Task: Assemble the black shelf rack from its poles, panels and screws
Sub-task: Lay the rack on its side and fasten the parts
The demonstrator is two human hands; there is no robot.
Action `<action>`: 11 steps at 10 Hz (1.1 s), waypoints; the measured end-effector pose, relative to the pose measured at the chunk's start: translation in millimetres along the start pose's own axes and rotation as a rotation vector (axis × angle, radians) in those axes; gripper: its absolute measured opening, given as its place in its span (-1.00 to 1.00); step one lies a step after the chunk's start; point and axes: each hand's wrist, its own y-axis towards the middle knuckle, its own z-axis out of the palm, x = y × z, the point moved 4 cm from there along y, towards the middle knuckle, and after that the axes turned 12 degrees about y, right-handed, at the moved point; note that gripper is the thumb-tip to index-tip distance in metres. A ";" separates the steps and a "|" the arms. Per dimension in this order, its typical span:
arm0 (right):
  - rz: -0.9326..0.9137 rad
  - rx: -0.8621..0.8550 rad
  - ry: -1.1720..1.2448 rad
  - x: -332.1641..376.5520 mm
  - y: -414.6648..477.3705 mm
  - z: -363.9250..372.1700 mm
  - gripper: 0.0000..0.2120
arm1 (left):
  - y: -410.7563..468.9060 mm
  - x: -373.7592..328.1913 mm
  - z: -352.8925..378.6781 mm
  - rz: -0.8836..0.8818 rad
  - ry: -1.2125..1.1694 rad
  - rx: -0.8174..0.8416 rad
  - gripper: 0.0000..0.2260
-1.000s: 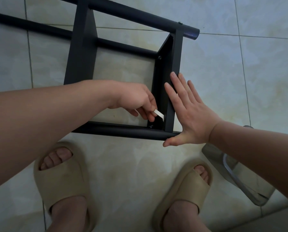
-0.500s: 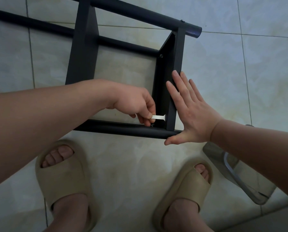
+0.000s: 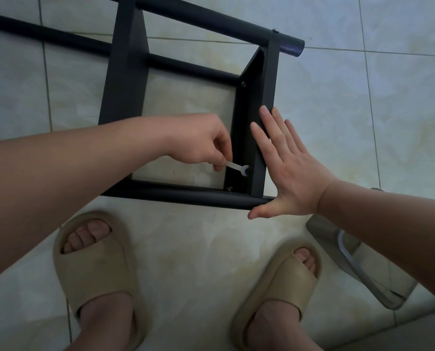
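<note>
Black shelf rack (image 3: 125, 79) lies on the floor (image 3: 401, 122) at 12 o'clock, left hand (image 3: 201, 143) pinching a flat wrench (image 3: 238, 167) inside its end panel (image 3: 271, 79), right hand (image 3: 292, 173) flat against the outside, clear bag (image 3: 363, 269) at 4 o'clock, contents indistinct.

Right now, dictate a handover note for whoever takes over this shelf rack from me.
Left hand pinches the small wrench, its head inside the end panel near the front pole.
Right hand, fingers straight, braces that panel's outer face.
The rack lies on its side on the floor.
Done: visible panels fitted; far-corner screw in.
Left: probably tightening the near-corner screw.
</note>
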 end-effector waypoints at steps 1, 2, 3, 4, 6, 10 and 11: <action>0.002 0.005 -0.001 -0.3 0.0 0.0 0.30 | 1.4 -4.4 -0.1 0.014 -0.015 -0.032 -0.88; 0.003 0.008 -0.002 -0.6 0.0 -0.4 0.31 | 2.9 -6.4 6.8 -0.036 -0.270 -0.052 -0.86; 0.003 0.008 -0.005 -0.4 0.2 -0.5 0.31 | 4.0 -7.9 20.6 -0.157 -0.541 -0.005 -0.90; 0.004 0.008 -0.007 -0.2 0.2 -0.6 0.31 | 3.8 -10.5 30.9 -0.237 -0.693 0.054 -0.95; 0.000 0.004 -0.006 -0.1 0.3 0.0 0.30 | 8.6 -10.7 34.2 -0.285 -0.780 -0.096 -0.96; -0.002 -0.001 0.001 -0.4 0.1 0.0 0.29 | 7.2 -9.3 35.7 -0.285 -0.831 -0.127 -0.94; -0.001 0.002 0.000 -0.5 0.1 0.4 0.30 | 5.1 -9.0 35.1 -0.295 -0.781 -0.095 -0.94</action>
